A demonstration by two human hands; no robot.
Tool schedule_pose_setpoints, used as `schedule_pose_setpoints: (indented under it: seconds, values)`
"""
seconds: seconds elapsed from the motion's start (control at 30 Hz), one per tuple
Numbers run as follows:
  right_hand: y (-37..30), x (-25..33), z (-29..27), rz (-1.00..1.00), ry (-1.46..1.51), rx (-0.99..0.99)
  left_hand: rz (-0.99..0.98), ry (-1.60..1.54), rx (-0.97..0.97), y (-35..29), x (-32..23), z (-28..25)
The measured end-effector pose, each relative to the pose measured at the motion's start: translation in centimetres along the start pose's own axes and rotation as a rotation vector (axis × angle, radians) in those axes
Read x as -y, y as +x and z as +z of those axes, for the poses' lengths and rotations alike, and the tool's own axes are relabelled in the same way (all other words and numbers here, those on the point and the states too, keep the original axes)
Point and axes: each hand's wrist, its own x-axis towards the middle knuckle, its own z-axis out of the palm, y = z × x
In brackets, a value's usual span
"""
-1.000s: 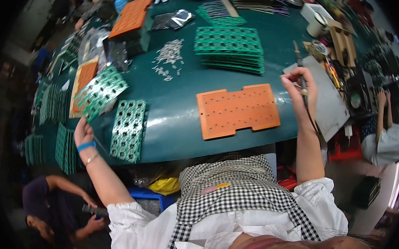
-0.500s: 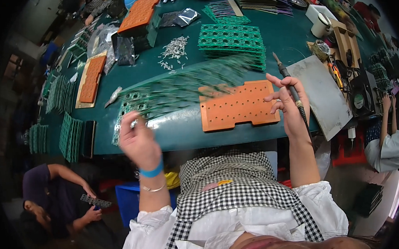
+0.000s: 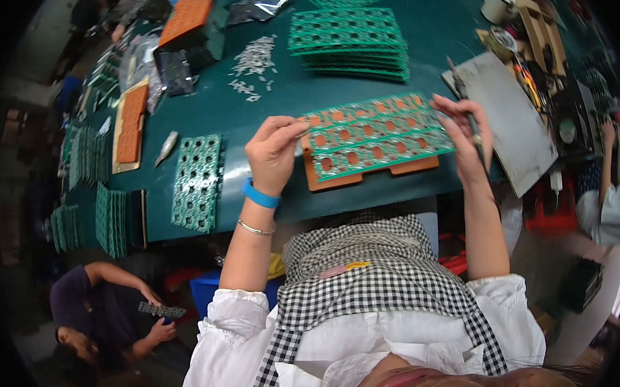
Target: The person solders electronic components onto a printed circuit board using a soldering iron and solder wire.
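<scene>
Green circuit board [image 3: 374, 134] with round holes lies across an orange tray [image 3: 366, 174] at the table's [image 3: 269, 111] near edge, long axis running left to right. Left hand [image 3: 273, 152] pinches its left end; right hand [image 3: 467, 135], closed around a thin tool [image 3: 465, 109], touches its right end. More green boards [image 3: 350, 38] are stacked beyond.

Panel over jig, centre of bench.
My left hand [image 3: 273, 153] and right hand [image 3: 466, 136] held the perforated panel [image 3: 374, 134] on the jig plate [image 3: 334, 181]; panel stack [image 3: 350, 42] behind, loose panel [image 3: 196, 180] left, metal sheet [image 3: 515, 128] right.
</scene>
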Motion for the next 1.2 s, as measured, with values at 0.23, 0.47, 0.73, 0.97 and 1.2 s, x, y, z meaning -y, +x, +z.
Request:
schedule_pose_setpoints:
  seconds: [0.23, 0.47, 0.73, 0.97, 1.2]
  values:
    - [-0.4, -3.3, 0.2, -0.009, -0.160, 0.051, -0.149, 0.171, 0.139, -2.0, 0.2, -0.6]
    - [-2.5, -2.6, 0.2, 0.090, -0.406, -0.111, -0.481, 0.145, 0.240, -3.2, -3.1, -0.8]
    - [-3.7, -1.8, 0.3, 0.022, -0.593, -0.139, -0.489, 0.153, 0.314, -2.8, -3.4, 0.2]
    - [-1.8, -1.5, 0.2, 0.091, -0.553, -0.157, -0.747, -0.059, 0.228, -2.4, -1.1, -0.4]
    - [0.4, -2.8, 0.4, 0.105, -0.552, -0.105, -0.528, 0.136, 0.306, -1.3, -0.2, 1.1]
